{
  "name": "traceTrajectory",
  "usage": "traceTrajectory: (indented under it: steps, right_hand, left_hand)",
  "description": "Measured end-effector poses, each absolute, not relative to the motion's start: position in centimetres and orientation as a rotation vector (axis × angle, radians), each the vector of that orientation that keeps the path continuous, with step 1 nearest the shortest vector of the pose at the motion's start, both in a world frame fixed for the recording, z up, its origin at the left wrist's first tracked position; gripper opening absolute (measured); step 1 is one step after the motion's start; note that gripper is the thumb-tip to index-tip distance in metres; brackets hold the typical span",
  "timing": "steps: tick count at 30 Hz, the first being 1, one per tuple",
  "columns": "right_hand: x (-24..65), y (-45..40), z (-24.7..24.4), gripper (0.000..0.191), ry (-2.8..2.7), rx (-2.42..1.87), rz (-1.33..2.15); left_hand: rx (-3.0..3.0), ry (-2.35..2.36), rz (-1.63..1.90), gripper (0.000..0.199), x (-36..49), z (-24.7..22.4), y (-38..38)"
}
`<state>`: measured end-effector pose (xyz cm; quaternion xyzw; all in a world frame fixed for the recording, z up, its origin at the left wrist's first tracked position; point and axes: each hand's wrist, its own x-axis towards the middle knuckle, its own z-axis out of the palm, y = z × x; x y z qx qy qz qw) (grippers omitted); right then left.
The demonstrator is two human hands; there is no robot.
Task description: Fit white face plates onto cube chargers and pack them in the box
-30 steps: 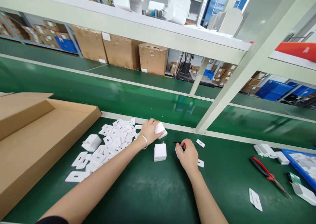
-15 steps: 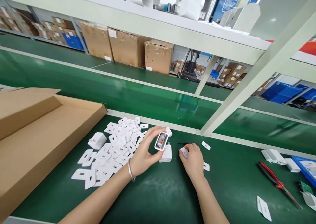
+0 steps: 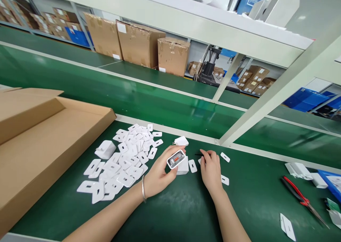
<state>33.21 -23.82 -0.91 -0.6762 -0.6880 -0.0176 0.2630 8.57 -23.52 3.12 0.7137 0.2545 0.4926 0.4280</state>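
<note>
My left hand (image 3: 160, 172) grips a white charger housing (image 3: 170, 166), its open end turned toward me and a small orange-red part (image 3: 176, 159) showing inside. Beneath and behind it is a white block-shaped charger piece (image 3: 183, 166), partly hidden. My right hand (image 3: 211, 171) rests over the table with thumb and index finger slightly apart. Its index fingertip meets a thin dark tool (image 3: 198, 154), mostly hidden by the hand. A white slotted plate (image 3: 192, 166) lies between the hands, and another white piece (image 3: 199, 161) peeks out beside my right thumb.
A pile of white slotted plates (image 3: 128, 160) covers the table at left, beside a cardboard tray (image 3: 66, 128). A white charger (image 3: 181, 141) lies farther back. Red-handled pliers (image 3: 302, 199) and a blue tray (image 3: 331, 181) are at right. A slanted frame post (image 3: 266, 96) rises behind.
My right hand has let go of a white slotted plate, now lying between the hands, and moved to the dark tool. My left hand has tilted the charger housing.
</note>
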Motion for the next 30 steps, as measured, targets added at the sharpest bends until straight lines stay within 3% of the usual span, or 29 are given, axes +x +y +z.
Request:
traceTrajectory:
  steps: [4, 13, 17, 20, 25, 30]
  right_hand:
    - [34.4, -23.3, -1.5, 0.041, -1.846, -1.916, -0.064]
    - [34.0, -24.1, -0.1, 0.017, -1.763, -1.924, 0.006]
    - [34.0, -24.7, 0.9, 0.021, -1.878, -2.010, 0.025]
    - [33.9, -24.9, 1.0, 0.015, -1.941, -2.045, 0.082]
    - [33.9, -24.7, 0.7, 0.010, -1.941, -2.001, 0.048]
    - [33.4, -24.8, 1.4, 0.013, -1.828, -1.900, 0.054]
  left_hand:
    - [1.813, 0.620, 1.240, 0.064, 8.6, 3.2, -23.8]
    - [1.909, 0.597, 1.277, 0.079, 8.6, 3.6, -24.1]
    - [1.957, 0.626, 1.275, 0.079, 8.6, 3.4, -24.0]
    - [1.873, 0.662, 1.276, 0.069, 8.7, 2.8, -24.0]
    - [1.739, 0.779, 1.238, 0.032, 8.8, 2.3, -23.9]
    - [1.828, 0.947, 1.173, 0.031, 8.6, 3.1, -23.6]
